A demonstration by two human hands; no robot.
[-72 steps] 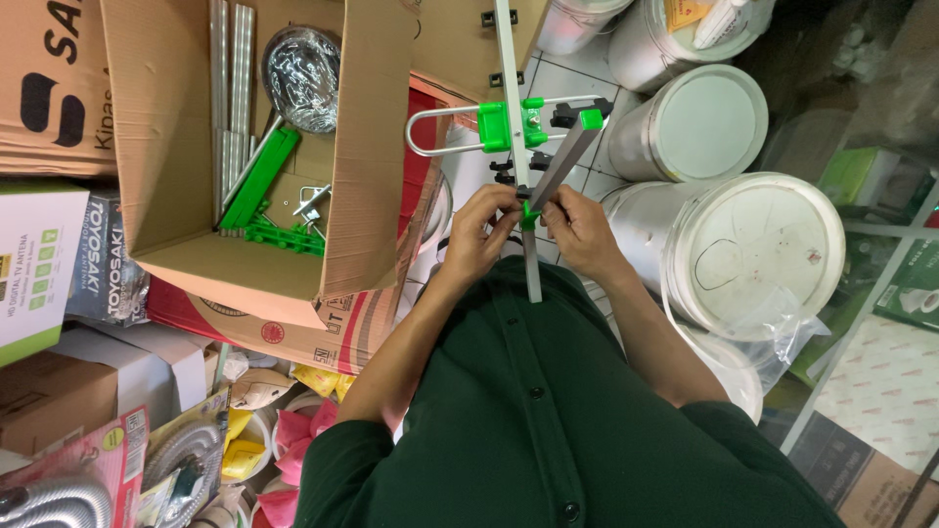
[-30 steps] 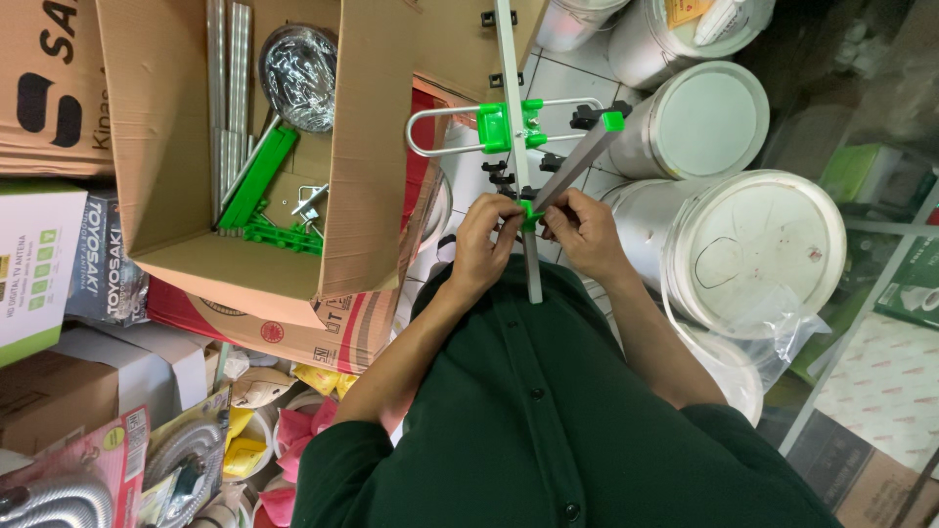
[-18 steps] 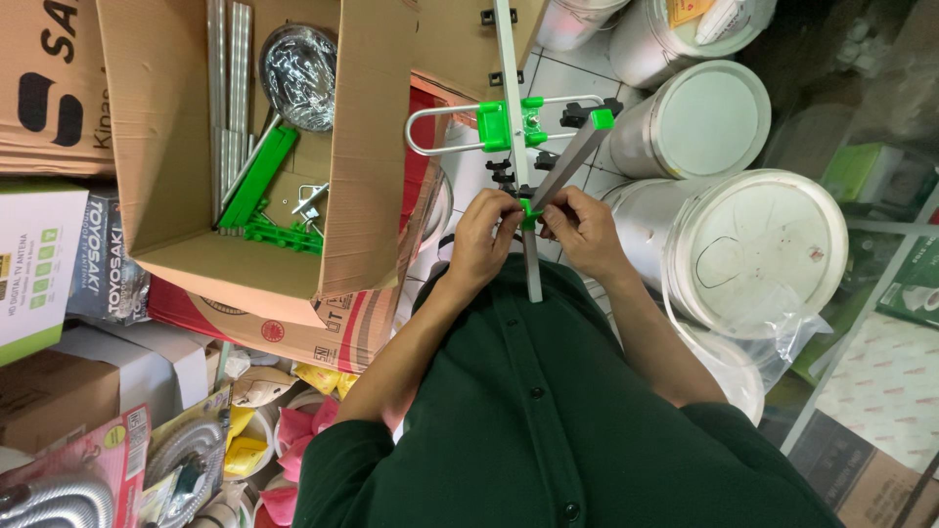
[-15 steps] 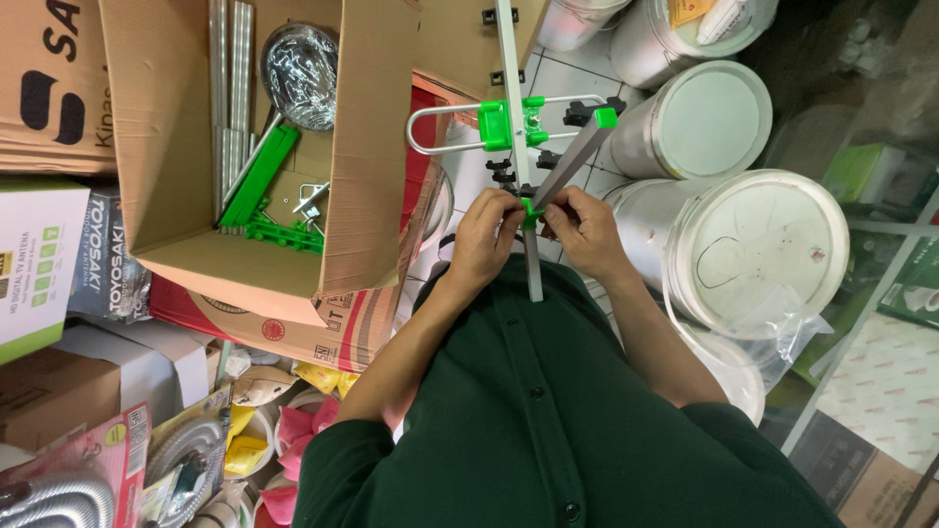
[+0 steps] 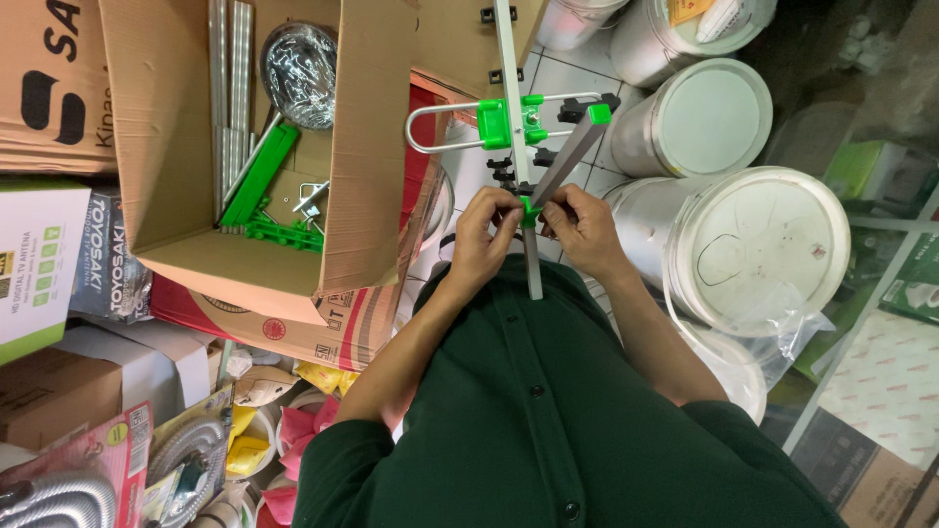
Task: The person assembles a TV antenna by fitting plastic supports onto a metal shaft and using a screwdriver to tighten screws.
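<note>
A partly assembled antenna boom [image 5: 515, 117] already carries a looped element on green brackets. Both hands, left hand [image 5: 482, 235] and right hand [image 5: 584, 225], pinch closed around a small green clip [image 5: 529, 210] on it. More green parts wait in the open cardboard box [image 5: 176, 235].

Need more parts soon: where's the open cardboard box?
In the head view, the open cardboard box sits upper left, beside the left hand, holding green plastic parts and metal rods.

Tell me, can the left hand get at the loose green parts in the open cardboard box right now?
Probably yes. The box stands open just beside the left hand, and the green parts lie uncovered in it. But both hands now pinch the green clip on the metal bar.
</note>
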